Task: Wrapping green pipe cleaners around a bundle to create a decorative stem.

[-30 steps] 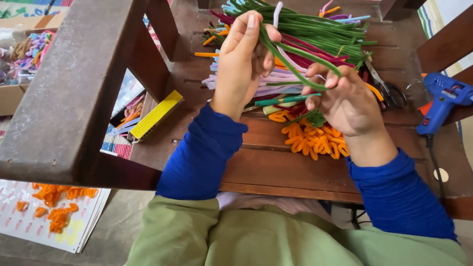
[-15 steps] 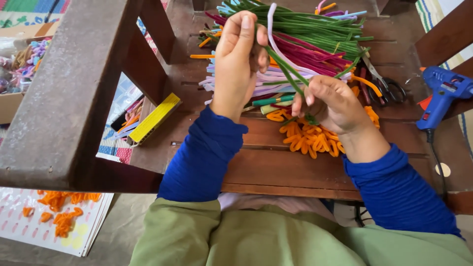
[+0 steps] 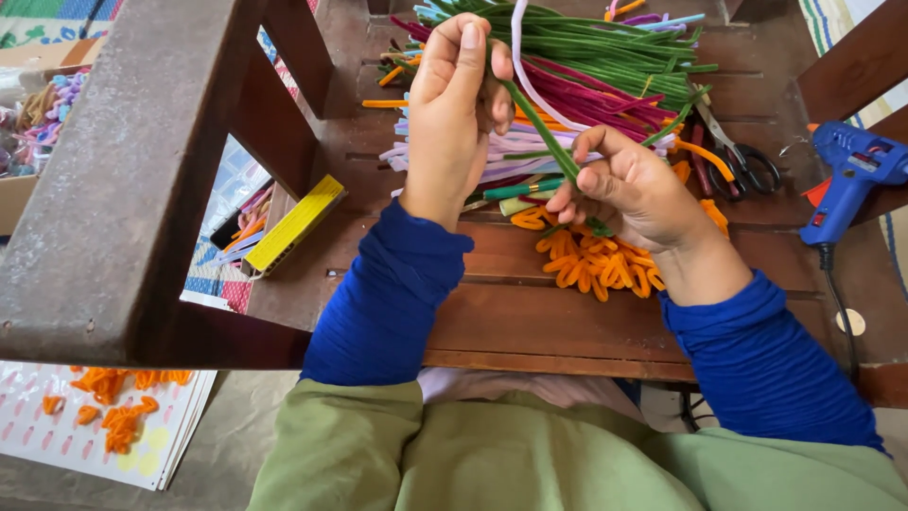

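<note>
Head view, looking down over a dark wooden table (image 3: 567, 322): both hands are up over the far middle of it, working one green pipe cleaner (image 3: 541, 132). The left hand (image 3: 454, 104) is closed round the far end of that stem, fingers curled over it and thumb pressed alongside. The right hand (image 3: 634, 194) pinches the near end between thumb and fingertips, just near and right of the left hand, so the stem runs slanted between the two. Blue sleeves reach in from the near edge.

Just beneath the right hand lies a heap of orange pipe-cleaner loops (image 3: 591, 265). Farther off sits a pile of green pipe cleaners (image 3: 605, 43), with maroon ones (image 3: 605, 95) and pale lilac ones (image 3: 511, 156) fanned out nearer. Black-handled scissors (image 3: 742, 156) rest to the right of the pile, and a blue glue gun (image 3: 846, 180) lies at the far right. A yellow box (image 3: 295, 224) sits at the table's left edge. Down on the floor at near left, a spotted sheet (image 3: 113, 445) carries more orange loops.
</note>
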